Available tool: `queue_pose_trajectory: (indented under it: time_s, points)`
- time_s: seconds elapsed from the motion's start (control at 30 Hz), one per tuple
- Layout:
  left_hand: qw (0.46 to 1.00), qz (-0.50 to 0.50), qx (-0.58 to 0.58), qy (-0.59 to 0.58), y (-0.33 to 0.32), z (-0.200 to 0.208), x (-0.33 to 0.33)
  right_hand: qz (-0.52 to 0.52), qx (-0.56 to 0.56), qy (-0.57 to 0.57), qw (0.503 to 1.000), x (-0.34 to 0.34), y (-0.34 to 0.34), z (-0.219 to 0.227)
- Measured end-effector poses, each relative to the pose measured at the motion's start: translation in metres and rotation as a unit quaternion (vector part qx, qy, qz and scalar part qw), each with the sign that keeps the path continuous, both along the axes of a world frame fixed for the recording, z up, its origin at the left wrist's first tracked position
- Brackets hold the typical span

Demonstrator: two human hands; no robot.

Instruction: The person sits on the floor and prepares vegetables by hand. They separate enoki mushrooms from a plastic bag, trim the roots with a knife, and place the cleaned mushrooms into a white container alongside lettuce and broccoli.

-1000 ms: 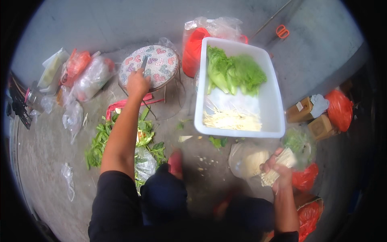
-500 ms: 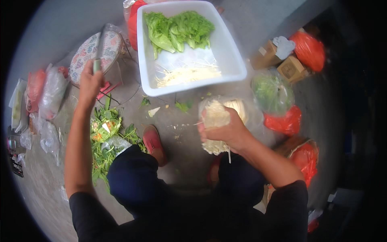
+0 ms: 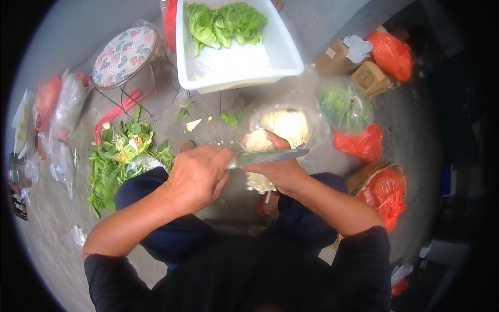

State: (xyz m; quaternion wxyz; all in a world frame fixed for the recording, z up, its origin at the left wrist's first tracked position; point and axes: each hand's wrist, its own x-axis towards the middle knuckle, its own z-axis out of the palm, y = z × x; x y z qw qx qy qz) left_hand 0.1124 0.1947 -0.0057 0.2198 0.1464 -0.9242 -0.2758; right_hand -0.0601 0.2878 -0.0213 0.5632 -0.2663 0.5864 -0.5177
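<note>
My left hand [image 3: 200,174] is closed around the pale green handle of a knife, whose blade [image 3: 278,155] points right and lies across a bunch of enoki mushrooms [image 3: 258,139]. My right hand [image 3: 281,169] grips that bunch from the right, its fingers partly behind the blade. Below the hand, the bunch's lower end shows. Just beyond, more enoki mushrooms [image 3: 286,125] rest on the floor in clear plastic. A white plastic tub [image 3: 288,67] stands ahead of my hands, with green lettuce leaves [image 3: 226,26] at its far end.
Vegetable trimmings [image 3: 125,156] lie on the floor at left. Behind them stands a round stool with a heart-patterned top [image 3: 125,56]. To the right are a clear bag of greens [image 3: 344,106], red plastic bags [image 3: 361,143] and cardboard boxes [image 3: 370,78]. Clear bags [image 3: 70,104] line the far left.
My left hand has brought the knife from near the stool across to the enoki bunch. The right hand still holds the bunch. The view has shifted, leaving the tub higher in the picture.
</note>
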Motion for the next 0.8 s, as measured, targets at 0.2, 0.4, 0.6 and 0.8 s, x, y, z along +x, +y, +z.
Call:
queue_pose_trajectory:
  time_s: [0.2,0.4,0.6,0.8]
  points:
    - [0.999,0.022,-0.024,-0.030,0.003,-0.016,-0.004,0.011,0.001,0.038,0.999,0.001,0.002,-0.013]
    - [0.995,0.039,-0.036,-0.089,-0.004,-0.029,-0.004,-0.073,0.011,0.029,0.997,0.008,-0.004,-0.028]
    - [0.992,0.070,-0.028,-0.103,-0.010,-0.044,0.003,-0.078,0.013,0.000,0.997,0.006,-0.006,-0.028]
    - [0.994,0.036,-0.020,-0.106,-0.009,-0.045,0.010,0.006,0.019,-0.030,0.999,0.006,-0.007,-0.018]
